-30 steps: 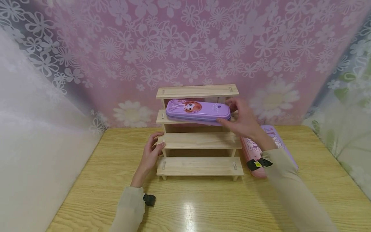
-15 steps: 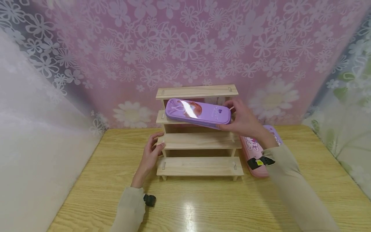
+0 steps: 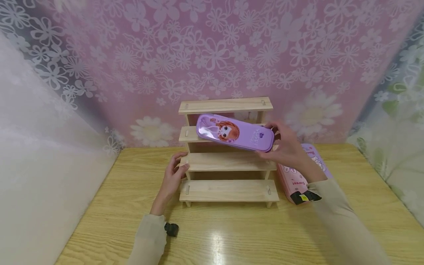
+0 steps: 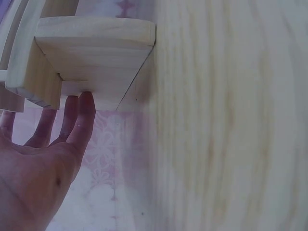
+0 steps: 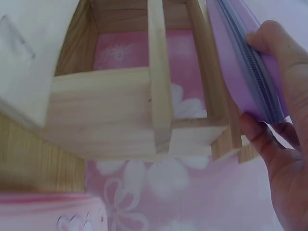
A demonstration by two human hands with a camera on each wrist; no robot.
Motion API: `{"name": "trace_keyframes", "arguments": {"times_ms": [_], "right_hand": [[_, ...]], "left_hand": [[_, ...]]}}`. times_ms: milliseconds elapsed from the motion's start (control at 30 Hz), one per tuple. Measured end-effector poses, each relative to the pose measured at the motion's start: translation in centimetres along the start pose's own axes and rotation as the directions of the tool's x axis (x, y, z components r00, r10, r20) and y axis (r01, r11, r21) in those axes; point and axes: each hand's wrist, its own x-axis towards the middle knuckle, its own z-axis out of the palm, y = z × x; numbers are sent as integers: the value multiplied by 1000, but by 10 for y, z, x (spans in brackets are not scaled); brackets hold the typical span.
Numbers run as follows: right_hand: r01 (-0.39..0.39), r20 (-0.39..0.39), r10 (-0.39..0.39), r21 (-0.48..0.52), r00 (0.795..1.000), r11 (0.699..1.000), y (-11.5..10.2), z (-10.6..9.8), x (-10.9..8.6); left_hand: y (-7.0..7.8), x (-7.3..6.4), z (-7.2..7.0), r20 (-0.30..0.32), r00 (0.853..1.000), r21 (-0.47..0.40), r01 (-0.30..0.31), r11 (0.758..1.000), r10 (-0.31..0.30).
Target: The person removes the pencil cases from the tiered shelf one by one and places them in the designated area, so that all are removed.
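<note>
A lilac zippered pencil case (image 3: 241,133) with a printed doll figure is in my right hand (image 3: 293,151), which grips its right end. The case slants in front of the second-highest tier, its right end lower; whether its left end still touches the wood I cannot tell. In the right wrist view, thumb and fingers hold the case across its zipper (image 5: 252,62). My left hand (image 3: 169,180) holds the left end of a four-step wooden display rack (image 3: 228,162). The left wrist view shows its fingers (image 4: 84,118) against the rack's side.
A larger pink and lilac case (image 3: 293,180) with rabbit prints lies on the wooden table (image 3: 212,235) right of the rack, partly under my right forearm. A pink flowered curtain (image 3: 225,55) hangs close behind the rack.
The lilac pencil case has come off its level pose on the tier, shifting right and toward me while its right end tilts down. My left hand keeps its place on the rack.
</note>
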Motion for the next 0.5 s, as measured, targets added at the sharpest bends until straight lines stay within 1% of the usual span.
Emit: {"name": "trace_keyframes", "arguments": {"times_ms": [200,367,500], "right_hand": [[43,-78,-43,-2,996,999,7,-10,-17],[29,-112,-30,-12,993,1000,12,-21,-34],[-6,-158,2,-25,987,1000,16,-30,-46]], "left_hand": [[0,1,0,4,1000,16,-2,1000,2],[1,-1,1,-4,1000,16,-1,1000,1],[0,-1,1,-9,1000,5,0,1000,0]]}}
